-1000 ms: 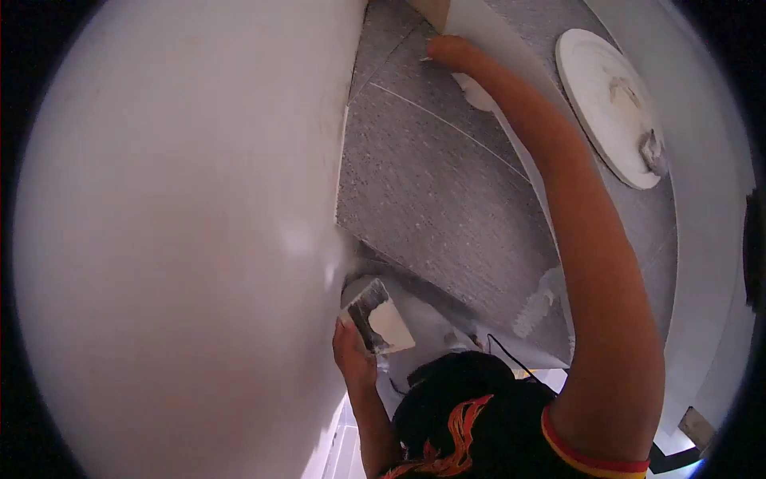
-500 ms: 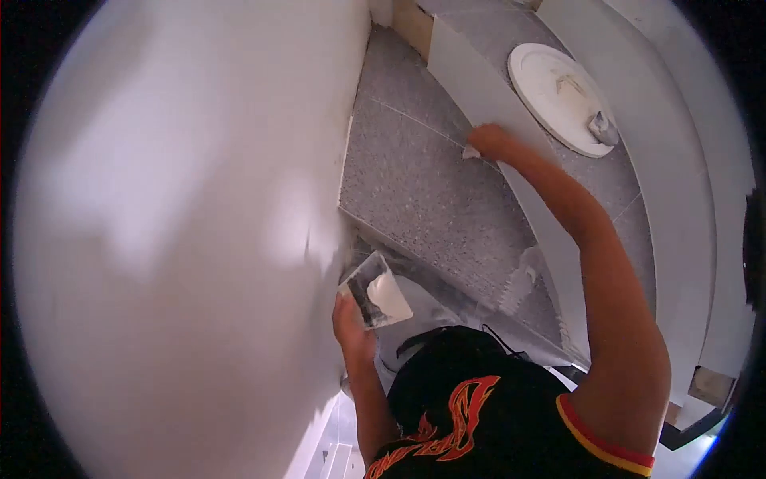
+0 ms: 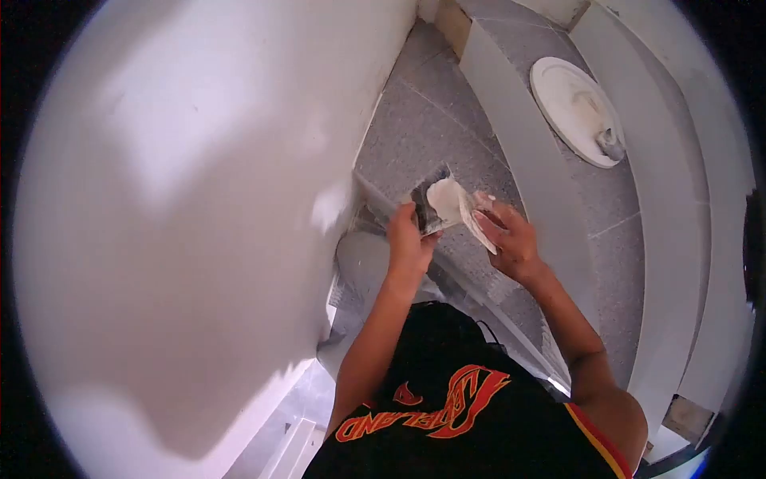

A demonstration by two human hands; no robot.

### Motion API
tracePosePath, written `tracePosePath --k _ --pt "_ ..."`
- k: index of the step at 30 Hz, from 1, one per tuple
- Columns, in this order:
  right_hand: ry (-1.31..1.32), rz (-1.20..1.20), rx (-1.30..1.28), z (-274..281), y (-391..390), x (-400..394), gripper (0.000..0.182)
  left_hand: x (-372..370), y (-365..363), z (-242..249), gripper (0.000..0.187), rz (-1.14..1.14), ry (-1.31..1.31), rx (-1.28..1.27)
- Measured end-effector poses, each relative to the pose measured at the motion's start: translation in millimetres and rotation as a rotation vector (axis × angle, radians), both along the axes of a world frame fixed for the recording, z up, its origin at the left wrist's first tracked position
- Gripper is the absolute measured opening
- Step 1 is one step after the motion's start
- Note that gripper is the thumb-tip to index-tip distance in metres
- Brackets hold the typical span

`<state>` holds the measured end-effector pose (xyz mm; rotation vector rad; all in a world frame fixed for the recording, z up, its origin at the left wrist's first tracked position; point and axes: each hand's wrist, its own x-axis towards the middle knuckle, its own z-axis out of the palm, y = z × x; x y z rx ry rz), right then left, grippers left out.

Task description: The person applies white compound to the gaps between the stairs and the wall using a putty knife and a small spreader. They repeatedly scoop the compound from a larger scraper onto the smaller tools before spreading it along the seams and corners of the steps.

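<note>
While two putty knives meet before the chest, the left hand (image 3: 408, 239) grips one loaded putty knife (image 3: 435, 203), and the right hand (image 3: 511, 239) pinches a second putty knife (image 3: 475, 221) against it; one round plate (image 3: 576, 108) lies apart.

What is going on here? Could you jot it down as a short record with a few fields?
Setting: a person stands beside a smooth white wall on grey speckled floor tiles.
Left hand: grips a putty knife loaded with white filler.
Right hand: holds a second, narrower blade, its edge meeting the putty knife.
Nearby: a round white pan smeared with filler, lying on the tiles with a small tool at its rim.
Clothing: black sleeveless shirt with red lettering.
</note>
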<state>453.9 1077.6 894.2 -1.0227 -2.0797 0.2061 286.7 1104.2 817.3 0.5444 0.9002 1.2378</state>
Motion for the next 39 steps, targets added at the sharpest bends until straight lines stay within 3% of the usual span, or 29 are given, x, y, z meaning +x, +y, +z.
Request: tracePosePath --k 1,2,3,4,6,8,9,11,14,16,18,21,23,25,26,27,28,29,30,31,32,33,34,36,38,39 --pt "-0.244 -0.079 0.000 0.1 -2.0 6.5 0.030 -0.7 -5.7 3.2 0.023 0.111 0.408 0.216" --pt "-0.488 -0.159 -0.001 -0.4 -4.7 13.9 0.029 -4.3 -8.5 6.1 0.023 0.109 0.416 0.224" --pt "-0.479 -0.164 0.005 -3.3 -9.3 22.5 0.029 -10.7 -11.0 15.7 0.022 0.155 0.189 0.167" --pt "-0.328 -0.225 -0.001 -6.4 -15.0 31.3 0.026 -13.4 -13.5 25.8 0.021 0.198 -0.038 0.110" --pt "-0.166 -0.288 -0.001 -3.5 -24.6 38.5 0.023 -8.5 -17.7 51.0 0.020 0.257 -0.052 0.176" --pt "0.930 -0.289 -0.772 9.8 -33.5 40.1 0.020 -0.9 -22.0 64.4 0.019 0.315 -0.067 0.243" --pt "0.940 -0.285 -0.766 15.3 -39.9 40.7 0.020 3.3 -25.1 68.4 0.020 0.319 -0.046 0.270" --pt "1.256 -0.086 -1.035 23.8 -50.8 42.3 0.021 14.2 -31.1 76.3 0.021 0.318 -0.019 0.306" --pt "1.271 -0.131 -1.122 23.6 -53.0 55.3 0.025 43.0 -42.5 87.2 0.023 0.345 0.008 0.395" --pt "1.276 -0.132 -1.131 26.5 -54.3 72.7 0.026 63.0 -50.1 94.4 0.023 0.355 0.408 0.504" --pt "1.280 -0.133 -1.140 26.8 -56.7 91.6 0.026 88.2 -55.6 96.9 0.023 0.372 0.430 0.549" --pt "1.266 -0.166 -1.203 26.2 -60.7 119.6 0.027 112.3 -77.2 101.9 0.023 0.346 0.549 0.624" --pt "1.204 -0.043 -1.281 27.4 -59.6 125.6 0.027 124.1 -87.1 97.2 0.024 0.296 0.645 0.661" --pt "1.207 0.006 -1.257 28.5 -66.9 151.4 0.020 137.1 -87.2 80.4 0.025 0.260 0.882 1.010" --pt "1.171 0.026 -1.228 29.1 -71.8 168.4 0.020 145.0 -88.7 76.0 0.022 0.193 1.013 1.035" --pt "1.134 0.046 -1.199 29.6 -76.3 185.3 0.021 153.2 -91.3 69.5 0.022 0.176 1.001 1.046" --pt "1.146 0.030 -1.187 31.0 -77.5 202.1 0.021 161.7 -94.2 61.4 0.021 0.048 0.965 0.742" --pt "0.706 0.011 -0.952 33.5 -77.2 219.6 0.025 173.5 -96.3 53.4 0.020 -0.076 0.915 0.438" --pt "0.273 -0.010 -0.709 34.7 -79.6 233.6 0.030 186.9 -97.5 55.0 0.020 -0.093 0.905 0.446" --pt "0.274 -0.031 -0.707 35.0 -84.8 239.4 0.030 199.9 -98.8 61.5 0.019 0.009 0.389 0.147" --pt "0.123 -0.013 -0.366 35.0 -90.0 240.0 0.034 212.6 -99.3 63.7 0.018 0.102 -0.124 -0.160" --pt "-0.035 0.005 -0.028 33.8 -95.9 244.9 0.038 224.9 -96.7 53.3 0.018 0.082 -0.128 -0.162" --pt "-0.041 -0.015 -0.029 30.5 -101.8 253.9 0.038 236.4 -92.5 40.1 0.018 0.081 -0.190 -0.229" --pt "-0.367 -0.047 -0.069 22.3 -104.7 262.8 0.043 243.9 -94.5 32.9 0.018 0.054 -0.244 -0.215" --pt "-0.458 -0.286 -0.119 22.9 -86.9 278.6 0.039 224.3 -101.0 44.1 0.020 0.069 -0.247 -0.174" --pt "-0.152 -0.410 -0.189 22.1 -71.3 290.9 0.036 212.1 -103.6 49.0 0.022 0.072 -0.246 -0.139"
